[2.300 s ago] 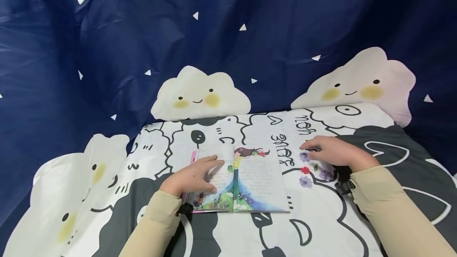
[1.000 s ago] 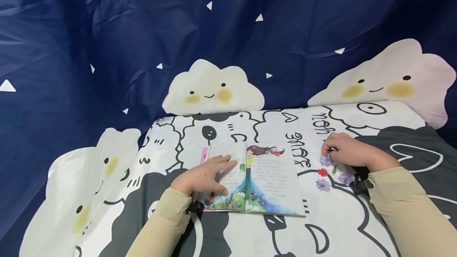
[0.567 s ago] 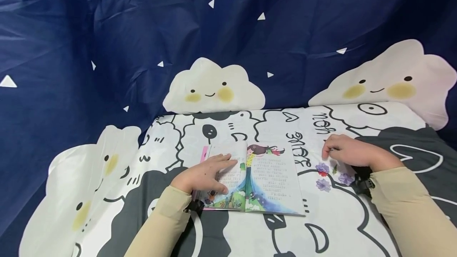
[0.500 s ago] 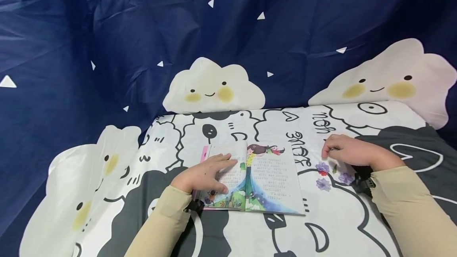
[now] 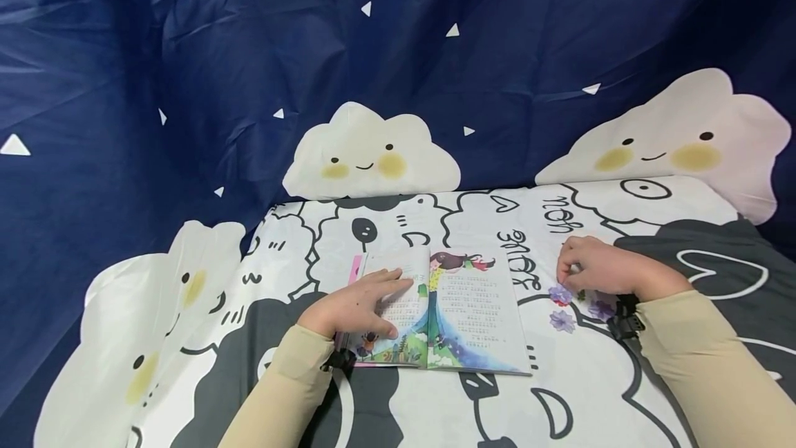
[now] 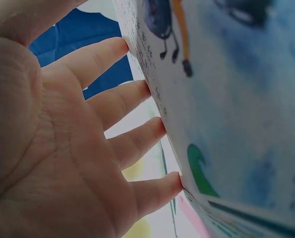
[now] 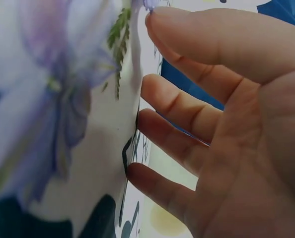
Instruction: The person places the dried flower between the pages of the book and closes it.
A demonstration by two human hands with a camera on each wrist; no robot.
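Observation:
My left hand rests with spread fingers on the left page of an open picture book. In the left wrist view, its fingertips press against the printed page. To the right of the book, my right hand pinches the edge of a purple flower between thumb and forefinger. A red flower shows partly from under that purple one. Close by lie another purple flower, a third purple flower near the wrist, and a green fern-like leaf.
The book lies on a bed sheet printed with black-and-white cartoon sheep. Cloud-shaped cushions line the back and left side. Behind them hangs a dark blue curtain with white triangles. A black strap circles my right wrist.
My right hand lowered a purple flower onto the red one, then let go of it. Now it is back at that flower's edge with fingers drawn together. My left hand has stayed on the page.

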